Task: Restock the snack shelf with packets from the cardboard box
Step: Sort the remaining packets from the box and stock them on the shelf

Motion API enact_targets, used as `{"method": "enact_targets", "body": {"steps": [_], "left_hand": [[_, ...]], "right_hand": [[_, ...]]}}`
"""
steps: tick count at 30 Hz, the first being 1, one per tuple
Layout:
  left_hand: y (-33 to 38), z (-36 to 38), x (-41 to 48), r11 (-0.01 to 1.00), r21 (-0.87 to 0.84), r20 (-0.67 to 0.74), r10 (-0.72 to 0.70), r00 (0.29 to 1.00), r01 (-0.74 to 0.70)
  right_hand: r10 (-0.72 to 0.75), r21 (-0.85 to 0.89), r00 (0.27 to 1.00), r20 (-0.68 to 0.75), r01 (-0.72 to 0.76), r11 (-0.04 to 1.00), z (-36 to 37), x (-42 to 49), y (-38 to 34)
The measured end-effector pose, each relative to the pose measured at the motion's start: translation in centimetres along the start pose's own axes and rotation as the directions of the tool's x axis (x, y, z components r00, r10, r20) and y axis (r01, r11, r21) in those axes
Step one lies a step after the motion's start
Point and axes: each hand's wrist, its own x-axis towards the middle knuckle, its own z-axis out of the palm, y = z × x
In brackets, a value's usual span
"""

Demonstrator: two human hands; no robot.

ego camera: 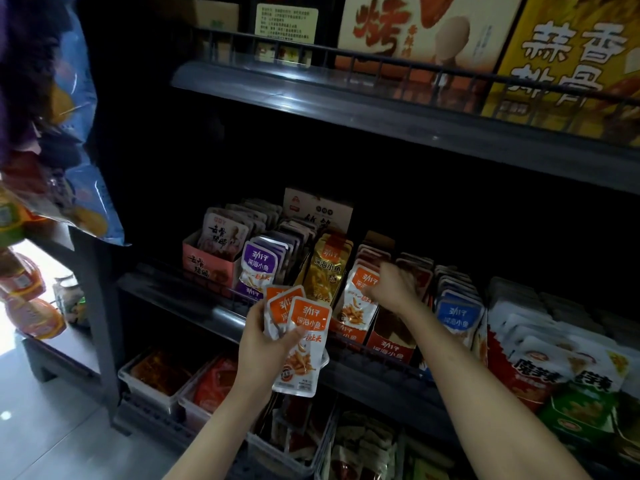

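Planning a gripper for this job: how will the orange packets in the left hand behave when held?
Probably light: the left hand holds several packets fanned at once. Likely bendy, not limp: thin flat pouches, yet the front one hangs straight below the grip. Glossy film may be slippery; the fan could slide apart.
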Motion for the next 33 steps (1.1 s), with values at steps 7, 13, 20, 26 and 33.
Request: {"method": "enact_targets", "body": {"steps": [7,13,20,26,33], "left_hand": [[0.0,-0.2,0.1,1.0,-0.003,-0.01,0.009,1.0,-0.009],[-0.1,-0.1,0.1,1.0,-0.015,-0.006,0.001,1.0,-0.001],[-0.3,0.2,0.2,1.0,-0.017,-0.007,0.003,1.0,-0.003],[-0.3,0.3,0.4,1.0,-0.005,-0.016,0.002,1.0,-0.002],[-0.5,0.1,0.8,1.0,0.021,-0.034,-0.009,0.999,0.01]], "right_hand": [[-0.006,-0.004,0.999,0.038,0.006,1.0,0.0,0.2,0.1],[-0.037,0.039,0.999,-0.022,0.038,0.999,0.6,0.3,0.4],[-0.118,-0.009,0.978,-0.17,0.118,0.993,0.3,0.5,0.7],[-0.153,-0.025,0.962,-0.225,0.151,0.988,1.5,0.7,0.9],[-0.056,0.079,0.98,-0.193,0.072,0.994,1.1,1.8,1.4]]}}
